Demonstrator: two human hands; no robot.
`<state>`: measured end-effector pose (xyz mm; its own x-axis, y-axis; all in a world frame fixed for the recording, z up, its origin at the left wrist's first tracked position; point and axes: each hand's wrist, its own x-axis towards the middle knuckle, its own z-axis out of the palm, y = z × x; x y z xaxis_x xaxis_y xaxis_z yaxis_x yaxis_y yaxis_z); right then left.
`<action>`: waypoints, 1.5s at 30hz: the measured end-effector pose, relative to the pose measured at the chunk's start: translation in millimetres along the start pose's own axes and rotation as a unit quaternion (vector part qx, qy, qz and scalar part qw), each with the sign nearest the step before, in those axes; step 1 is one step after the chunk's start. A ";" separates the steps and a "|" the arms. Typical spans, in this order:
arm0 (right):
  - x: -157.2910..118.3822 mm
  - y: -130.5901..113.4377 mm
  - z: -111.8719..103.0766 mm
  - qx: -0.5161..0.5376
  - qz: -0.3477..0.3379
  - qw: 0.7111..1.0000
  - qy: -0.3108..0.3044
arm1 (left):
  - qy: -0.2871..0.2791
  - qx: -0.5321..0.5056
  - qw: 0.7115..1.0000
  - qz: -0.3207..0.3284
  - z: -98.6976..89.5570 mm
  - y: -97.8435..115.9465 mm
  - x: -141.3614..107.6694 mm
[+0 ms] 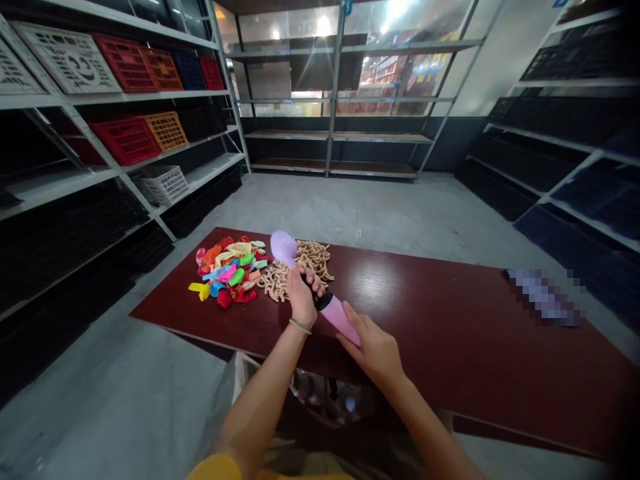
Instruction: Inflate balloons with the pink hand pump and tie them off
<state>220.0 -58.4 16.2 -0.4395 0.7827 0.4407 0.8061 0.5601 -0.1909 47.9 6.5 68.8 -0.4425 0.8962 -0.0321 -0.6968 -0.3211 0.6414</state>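
Both my hands hold a pink wand-shaped device [320, 287] with a rounded lilac head and a black collar. My left hand [301, 297] grips it just below the collar, and my right hand [373, 350] lies around the lower end of its handle. Just behind my left hand is a heap of tan curly strands [295, 270]. Further left lies a pile of colourful deflated balloons [227, 273]. All of this is over a dark red wooden table [425, 333]. A pixelated, unrecognisable object [545, 297] lies at the table's right end.
Metal shelves with red, orange and white plastic crates [127, 140] line the left side. Dark crates fill the shelves on the right. A wooden-shelved rack [330, 147] stands at the back. A plastic bag [235, 393] hangs below the table's near edge.
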 end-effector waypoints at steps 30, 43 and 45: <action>-52.7 34.7 -34.4 -0.070 -0.048 0.996 0.007 | 0.027 -0.035 0.999 0.020 -19.1 8.5 -2.7; -17.9 -9.8 -12.4 0.000 -0.039 0.999 -0.020 | 0.021 0.015 1.000 0.016 -13.6 6.2 -24.7; -23.0 -7.6 -14.7 0.009 -0.046 0.999 -0.017 | 0.018 0.024 1.000 0.005 -12.6 7.3 -23.8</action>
<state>229.9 -84.7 20.4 -0.5240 0.7365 0.4278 0.7548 0.6342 -0.1672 46.3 -21.0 64.6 -0.4709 0.8806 -0.0522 -0.6639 -0.3148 0.6783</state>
